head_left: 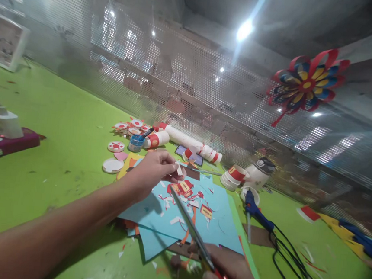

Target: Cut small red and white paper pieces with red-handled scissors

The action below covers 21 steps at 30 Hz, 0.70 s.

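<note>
My left hand (150, 171) pinches a small white paper piece (179, 169) between thumb and fingers, over a sheet of light blue paper (219, 222). In my right hand (230, 265), low in the view, are scissors (194, 231) with a red handle. Their blades point up and away, the tips just below my left fingers and apart from the paper piece. Red, white and yellow paper scraps (184, 188) lie scattered on the blue sheet beneath both hands. My left fingertips partly hide the white piece.
On the green table (75, 138) stand a blue jar (136, 143), white paper cups (233, 178) and long white tubes (186, 140). A blue glue gun (258, 211) trails a black cord at right. A purple power strip (9, 143) lies left. A paper flower (308, 85) hangs at upper right.
</note>
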### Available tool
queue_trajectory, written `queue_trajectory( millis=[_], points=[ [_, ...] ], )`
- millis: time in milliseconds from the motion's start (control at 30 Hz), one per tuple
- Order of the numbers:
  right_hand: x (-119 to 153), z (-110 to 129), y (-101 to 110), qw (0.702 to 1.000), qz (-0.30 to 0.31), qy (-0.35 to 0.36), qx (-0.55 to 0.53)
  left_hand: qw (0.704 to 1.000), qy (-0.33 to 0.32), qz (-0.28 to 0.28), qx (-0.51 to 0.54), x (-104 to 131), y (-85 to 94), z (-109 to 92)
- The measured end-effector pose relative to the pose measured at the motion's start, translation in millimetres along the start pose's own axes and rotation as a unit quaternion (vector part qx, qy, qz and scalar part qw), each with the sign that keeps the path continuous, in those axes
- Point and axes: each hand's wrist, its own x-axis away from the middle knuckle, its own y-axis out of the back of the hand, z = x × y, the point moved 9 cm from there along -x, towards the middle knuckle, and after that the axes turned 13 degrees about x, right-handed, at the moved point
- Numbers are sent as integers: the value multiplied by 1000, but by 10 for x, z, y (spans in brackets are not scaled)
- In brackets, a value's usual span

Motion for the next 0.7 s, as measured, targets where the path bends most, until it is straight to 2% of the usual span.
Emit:
queue_trajectory(
  millis=[100, 200, 500, 700],
  points=[
    [16, -52, 104, 998, -52, -29, -6, 1000, 1, 8, 10, 22, -17, 25],
    [11, -83, 106, 995, -71, -49, -42, 1000, 2, 5, 15, 32, -10, 37],
    [-27, -115, 53, 992, -65, -80, -71, 1000, -21, 0, 5, 66, -20, -34],
    [-56, -22, 19, 991, -46, -49, -113, 1000, -5, 8, 8, 94, -49, 16]
  ],
)
